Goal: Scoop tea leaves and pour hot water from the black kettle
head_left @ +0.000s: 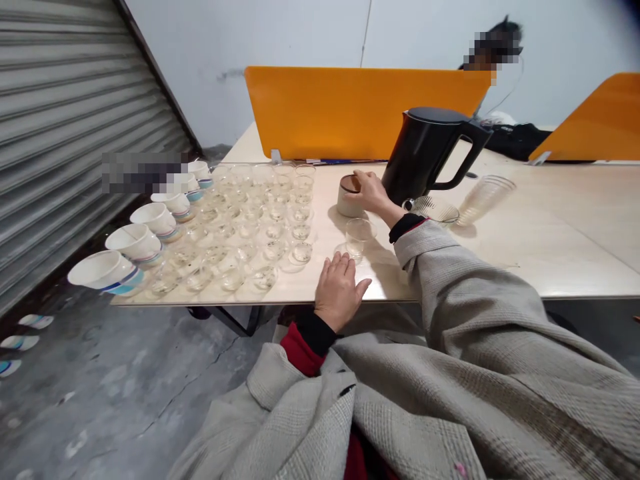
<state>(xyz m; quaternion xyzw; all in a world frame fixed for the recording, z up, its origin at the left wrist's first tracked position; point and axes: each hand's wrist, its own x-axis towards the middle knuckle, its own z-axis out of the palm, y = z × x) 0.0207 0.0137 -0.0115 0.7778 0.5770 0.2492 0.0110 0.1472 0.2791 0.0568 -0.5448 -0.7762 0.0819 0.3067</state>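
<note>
My right hand [375, 193] is at a small pale round jar [346, 203] with a dark rim and brownish inside. Its fingers bend over the rim and the thumb lies against the jar's near side; the fingertips are partly hidden. My left hand [341, 288] rests palm down near the table's front edge, fingers stretched out, holding nothing. Just beyond those fingertips stands a clear plastic cup [361, 233]. Left of both hands, rows of clear cups [274, 230] stand close together, many with dark bits at the bottom.
White paper cups [134, 241] line the table's left end. A black electric kettle [425, 150] stands behind my right hand. Beside it are a striped clear item [434, 209] and a leaning stack of clear cups [483, 200]. An orange divider [345, 113] runs behind; a person [493, 50] is beyond it.
</note>
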